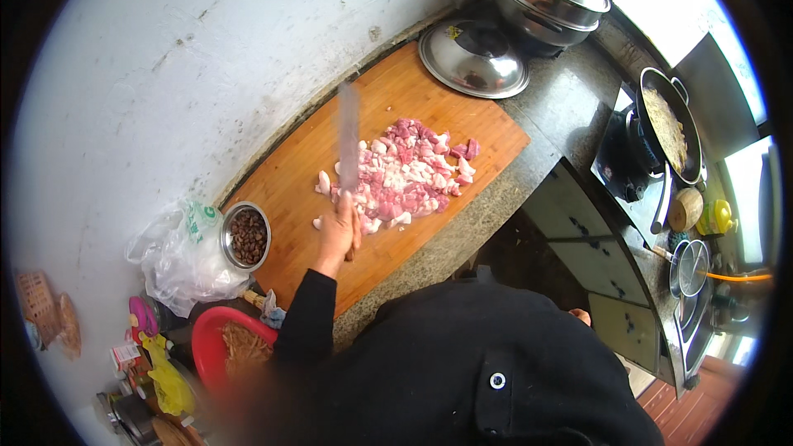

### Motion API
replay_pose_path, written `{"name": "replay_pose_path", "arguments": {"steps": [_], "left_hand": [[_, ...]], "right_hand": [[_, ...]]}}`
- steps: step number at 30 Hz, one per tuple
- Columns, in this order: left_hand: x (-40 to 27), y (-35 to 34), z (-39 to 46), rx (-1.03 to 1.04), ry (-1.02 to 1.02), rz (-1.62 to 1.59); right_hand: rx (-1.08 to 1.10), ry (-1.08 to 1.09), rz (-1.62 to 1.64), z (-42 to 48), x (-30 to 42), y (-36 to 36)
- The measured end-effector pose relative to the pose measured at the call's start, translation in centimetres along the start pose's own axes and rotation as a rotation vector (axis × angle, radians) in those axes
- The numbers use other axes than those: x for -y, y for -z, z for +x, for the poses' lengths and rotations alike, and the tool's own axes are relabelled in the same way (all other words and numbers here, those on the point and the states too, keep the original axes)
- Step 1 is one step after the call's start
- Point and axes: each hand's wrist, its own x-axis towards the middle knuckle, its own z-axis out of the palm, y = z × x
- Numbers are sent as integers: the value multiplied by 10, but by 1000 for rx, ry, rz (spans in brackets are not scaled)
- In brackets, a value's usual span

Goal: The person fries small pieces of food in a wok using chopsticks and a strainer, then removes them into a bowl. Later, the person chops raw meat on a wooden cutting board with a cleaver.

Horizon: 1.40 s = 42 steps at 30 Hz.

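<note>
My left hand [338,229] grips the handle of a kitchen knife [349,148], probably a cleaver. Its blade looks blurred and points away from me over the left side of a pile of chopped raw meat [403,176]. Pink lean pieces and whitish fatty ones are mixed in the pile, with a few bits lying loose around it. All of it rests on a large wooden cutting board [384,260]. Only a small part of my right hand [580,316] shows, low beside my dark clothing; its fingers are mostly hidden and it is well away from the board.
A metal bowl of brown pieces [248,236] stands at the board's left end, beside a plastic bag [186,260] and a red basin [204,334]. A domed lid [474,62] overlaps the board's far end near a steamer pot [548,3]. Right, a wok [666,127] holds food on a stove.
</note>
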Motion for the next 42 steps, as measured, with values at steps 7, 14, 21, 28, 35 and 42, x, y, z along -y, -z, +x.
{"name": "replay_pose_path", "arguments": {"steps": [7, 14, 21, 28, 35, 42], "left_hand": [[-14, 8, 3, 49, 70, -229], [27, -23, 16, 14, 220, -90], [-29, -14, -5, -12, -83, -357], [15, -26, 12, 24, 169, -45], [42, -41, -17, -7, 74, -192], [-7, -10, -16, 32, 67, -195]], "right_hand": [[-51, 76, -41, 0, 11, 3], [-20, 206, -150, 35, -18, -3], [20, 88, -52, 1, 21, 9], [-55, 205, -222, 36, -21, -6], [35, 129, -88, 17, 11, -1], [-49, 123, -69, 9, 23, -12]]}}
